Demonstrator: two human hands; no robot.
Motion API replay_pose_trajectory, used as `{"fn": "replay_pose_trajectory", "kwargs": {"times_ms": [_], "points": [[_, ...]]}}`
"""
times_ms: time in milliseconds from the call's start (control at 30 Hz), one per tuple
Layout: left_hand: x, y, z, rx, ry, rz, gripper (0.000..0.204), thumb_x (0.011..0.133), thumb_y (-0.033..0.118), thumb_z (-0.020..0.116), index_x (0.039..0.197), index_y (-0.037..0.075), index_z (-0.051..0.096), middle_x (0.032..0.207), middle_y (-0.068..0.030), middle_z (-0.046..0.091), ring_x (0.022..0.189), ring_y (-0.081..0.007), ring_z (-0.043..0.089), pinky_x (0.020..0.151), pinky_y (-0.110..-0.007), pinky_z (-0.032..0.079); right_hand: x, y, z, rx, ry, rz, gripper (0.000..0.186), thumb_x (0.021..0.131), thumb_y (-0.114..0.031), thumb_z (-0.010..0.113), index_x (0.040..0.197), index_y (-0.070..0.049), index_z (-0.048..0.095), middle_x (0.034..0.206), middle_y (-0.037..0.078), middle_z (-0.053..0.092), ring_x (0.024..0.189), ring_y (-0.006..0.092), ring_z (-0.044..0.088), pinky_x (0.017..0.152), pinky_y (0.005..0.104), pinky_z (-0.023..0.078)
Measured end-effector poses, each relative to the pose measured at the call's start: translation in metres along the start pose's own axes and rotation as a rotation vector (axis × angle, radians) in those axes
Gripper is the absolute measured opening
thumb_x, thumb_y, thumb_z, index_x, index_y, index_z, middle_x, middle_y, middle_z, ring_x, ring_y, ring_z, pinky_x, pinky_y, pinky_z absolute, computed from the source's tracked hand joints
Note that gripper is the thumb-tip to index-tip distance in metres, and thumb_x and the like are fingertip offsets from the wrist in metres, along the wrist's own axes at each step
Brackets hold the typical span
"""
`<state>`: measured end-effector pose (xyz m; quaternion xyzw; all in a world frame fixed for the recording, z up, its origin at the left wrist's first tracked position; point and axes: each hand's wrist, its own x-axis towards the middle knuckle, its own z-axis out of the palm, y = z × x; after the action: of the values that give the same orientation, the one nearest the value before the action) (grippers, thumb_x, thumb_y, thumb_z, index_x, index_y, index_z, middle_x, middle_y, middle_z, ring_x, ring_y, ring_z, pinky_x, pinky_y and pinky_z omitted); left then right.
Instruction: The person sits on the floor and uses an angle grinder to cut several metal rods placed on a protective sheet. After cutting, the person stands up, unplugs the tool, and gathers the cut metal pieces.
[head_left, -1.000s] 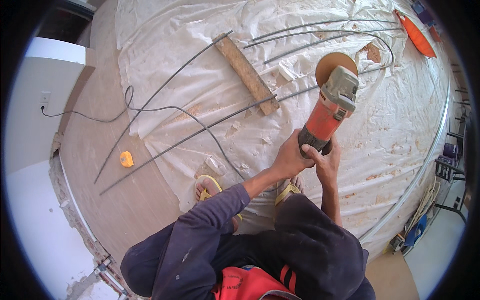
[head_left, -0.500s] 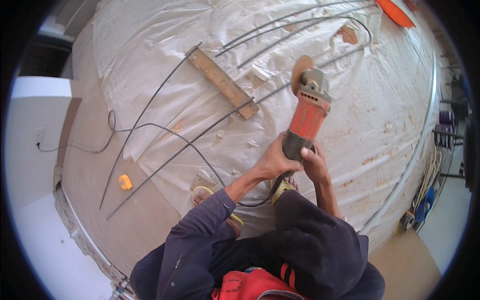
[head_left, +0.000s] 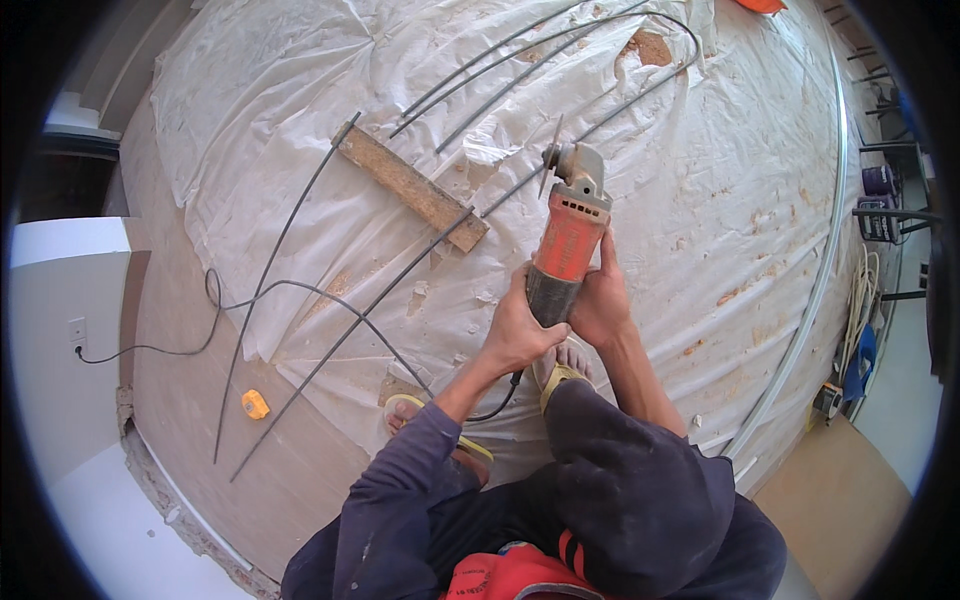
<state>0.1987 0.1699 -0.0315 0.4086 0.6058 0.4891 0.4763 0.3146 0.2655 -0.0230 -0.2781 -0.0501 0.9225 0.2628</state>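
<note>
A red and grey angle grinder (head_left: 565, 247) with a cutting disc (head_left: 550, 157) turned edge-on is held above the plastic sheet. My left hand (head_left: 520, 325) is closed round the black rear part of the grinder. My right hand (head_left: 605, 295) grips it from the right, its index finger along the red body, partly hidden by the tool. The grinder's dark cord (head_left: 385, 342) runs past my sandaled feet to a wall socket (head_left: 78, 332). Long steel rods (head_left: 375, 292) lie beyond, some across a rough wooden plank (head_left: 400, 180).
White plastic sheeting (head_left: 730, 280) covers much of the floor. A yellow tape measure (head_left: 254, 405) lies on bare floor at left, near a wall (head_left: 75, 380). Along the right are a metal strip (head_left: 820, 300), coiled rope (head_left: 855, 300) and purple containers (head_left: 878, 181). An orange object (head_left: 760, 5) lies far back.
The grinder has shifted left in view and turned, so its disc now shows edge-on. My right fingers have moved up along its body. The floor scene has shifted as my head moved.
</note>
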Motion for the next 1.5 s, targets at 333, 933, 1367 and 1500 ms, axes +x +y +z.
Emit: {"fn": "replay_pose_trajectory", "kwargs": {"times_ms": [333, 933, 1367, 1500], "points": [[0.001, 0.005, 0.004, 0.089, 0.026, -0.065, 0.085, 0.066, 0.012, 0.075, 0.136, -0.004, 0.030, 0.118, -0.0217, 0.055, 0.112, -0.0305, 0.057, 0.096, -0.038, 0.044, 0.009, 0.005, -0.012, 0.143, 0.030, -0.077, 0.069, 0.093, -0.058, 0.039, 0.129, 0.000, 0.047, 0.121, 0.018, 0.058, 0.112, 0.0316, 0.056, 0.102, 0.0442, 0.042], [-0.001, -0.013, 0.008, 0.353, 0.042, 0.038, 0.083, 0.065, 0.013, 0.073, 0.135, -0.006, 0.034, 0.115, -0.0284, 0.055, 0.109, -0.0438, 0.054, 0.091, -0.045, 0.046, -0.015, 0.034, -0.026, -0.454, 0.279, -0.286, 0.059, 0.097, -0.042, 0.049, 0.138, -0.002, 0.036, 0.130, 0.009, 0.048, 0.119, 0.0215, 0.048, 0.101, 0.0381, 0.039], [-0.023, -0.013, 0.025, 0.644, -0.060, 0.049, 0.091, 0.066, 0.015, 0.074, 0.142, 0.000, 0.027, 0.114, -0.0200, 0.050, 0.108, -0.0370, 0.053, 0.086, -0.044, 0.049, -0.040, 0.044, -0.029, -0.600, 0.394, -0.295, 0.049, 0.083, -0.014, 0.070, 0.123, 0.002, 0.047, 0.111, 0.011, 0.058, 0.100, 0.0200, 0.059, 0.087, 0.0329, 0.048], [-0.029, -0.015, 0.032, 0.681, -0.070, 0.068, 0.092, 0.066, 0.016, 0.075, 0.142, -0.004, 0.027, 0.114, -0.0209, 0.050, 0.110, -0.0365, 0.051, 0.086, -0.044, 0.049, -0.046, 0.046, -0.034, -0.512, 0.331, -0.237, 0.047, 0.084, -0.015, 0.067, 0.123, 0.004, 0.048, 0.112, 0.012, 0.059, 0.102, 0.0217, 0.060, 0.088, 0.0346, 0.048]]}}
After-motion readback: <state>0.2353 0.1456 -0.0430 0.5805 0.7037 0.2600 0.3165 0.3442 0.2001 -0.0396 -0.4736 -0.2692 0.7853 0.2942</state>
